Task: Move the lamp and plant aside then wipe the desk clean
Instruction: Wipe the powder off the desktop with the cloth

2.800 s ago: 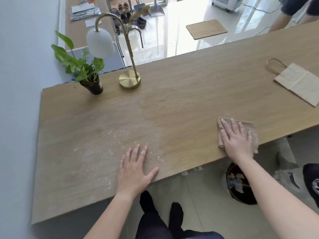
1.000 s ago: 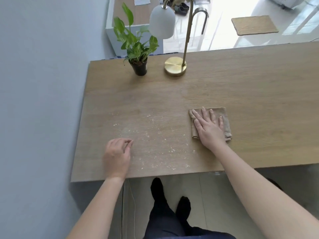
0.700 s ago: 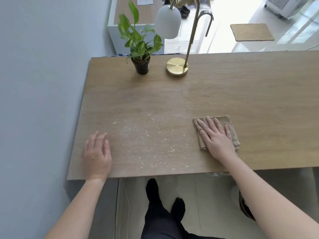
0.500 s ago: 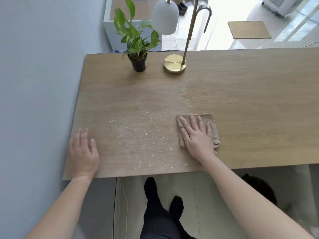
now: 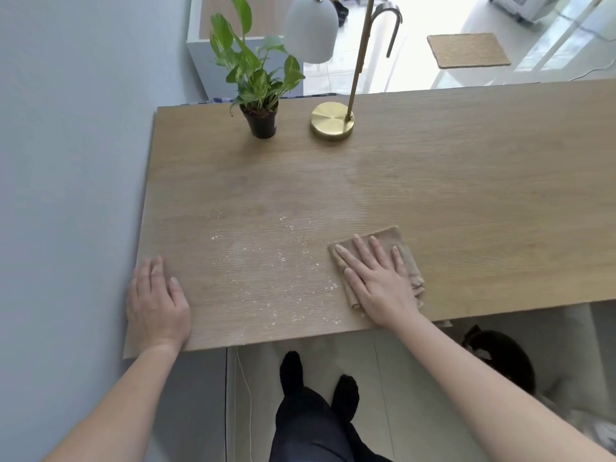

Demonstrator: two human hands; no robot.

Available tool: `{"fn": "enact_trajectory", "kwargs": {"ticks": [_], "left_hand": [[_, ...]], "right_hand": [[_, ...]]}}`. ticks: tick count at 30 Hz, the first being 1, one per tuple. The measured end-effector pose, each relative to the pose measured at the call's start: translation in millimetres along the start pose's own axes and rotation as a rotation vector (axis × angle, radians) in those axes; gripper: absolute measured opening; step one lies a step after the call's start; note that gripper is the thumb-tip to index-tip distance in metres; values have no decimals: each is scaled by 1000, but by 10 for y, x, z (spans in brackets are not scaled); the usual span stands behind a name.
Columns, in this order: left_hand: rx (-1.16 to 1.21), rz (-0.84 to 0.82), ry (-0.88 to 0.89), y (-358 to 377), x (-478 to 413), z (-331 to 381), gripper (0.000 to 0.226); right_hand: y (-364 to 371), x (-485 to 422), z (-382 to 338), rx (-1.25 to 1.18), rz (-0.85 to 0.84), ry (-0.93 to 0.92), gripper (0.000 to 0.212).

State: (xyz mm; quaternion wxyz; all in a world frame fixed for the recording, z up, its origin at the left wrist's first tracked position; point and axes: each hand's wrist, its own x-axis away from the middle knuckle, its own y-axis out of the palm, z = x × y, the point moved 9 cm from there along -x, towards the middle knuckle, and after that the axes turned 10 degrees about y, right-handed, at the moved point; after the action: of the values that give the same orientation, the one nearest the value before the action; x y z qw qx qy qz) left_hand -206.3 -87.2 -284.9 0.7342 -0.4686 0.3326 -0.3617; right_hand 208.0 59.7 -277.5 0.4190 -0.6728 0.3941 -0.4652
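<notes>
Down on the Desk: Two Flat Hands, One Cloth

Broadly, a long light-oak wooden desk point(image 5: 466, 195) filled the view, its left end against a pale grey wall point(image 5: 66, 161). Near its far left corner stood a brass-stemmed lamp point(image 5: 331, 121) with a round brass base and a white bell-shaped shade. Just to the lamp's left was a leafy green plant point(image 5: 258, 71) in a small black pot, and the two did not touch. The person's left hand point(image 5: 156, 305) lay palm-down at the near left corner of the desk, fingers straight and relaxed, holding nothing. The right hand point(image 5: 380, 285) pressed flat on a folded beige cloth point(image 5: 405, 258) near the front edge, fingers spread and straight rather than curled round it. Between the two hands spread a scatter of pale crumbs point(image 5: 266, 261).
</notes>
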Motion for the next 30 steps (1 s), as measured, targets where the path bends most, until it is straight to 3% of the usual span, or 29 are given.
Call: {"fn": "enact_trajectory", "kwargs": {"ticks": [3,6,10,14,17,20,23,25,27,30], "left_hand": [[-2,-15,5,-2,-3,9,61],[1,-19,2,4,-18,-9,62],[-3,-34,18,19,-48,-39,62],[22,-26,20,1,-43,-27,61],[11,-34,15,17,-41,-49,61],[10,-24,23,-2,-49,-51,61],[19,-1,34,1,-51,-26,59],[13,8,31,3,-43,-33,59],[-2,14,36,-9,-36,-39,59],[1,23,40,-12,-48,-27,58]], "right_hand": [[60,435,297,48,1,-31,50],[-116,294,692,-10,31,181,50],[-133,-71,369,-92,103,420,54],[143,322,-100,-1,40,156,51],[97,561,270,51,11,93,52],[-91,373,664,-36,30,292,51],[-152,-53,528,-111,106,514,56],[-72,-135,194,-83,100,436,56],[80,77,-65,-19,45,209,55],[103,474,210,48,22,96,54]]}}
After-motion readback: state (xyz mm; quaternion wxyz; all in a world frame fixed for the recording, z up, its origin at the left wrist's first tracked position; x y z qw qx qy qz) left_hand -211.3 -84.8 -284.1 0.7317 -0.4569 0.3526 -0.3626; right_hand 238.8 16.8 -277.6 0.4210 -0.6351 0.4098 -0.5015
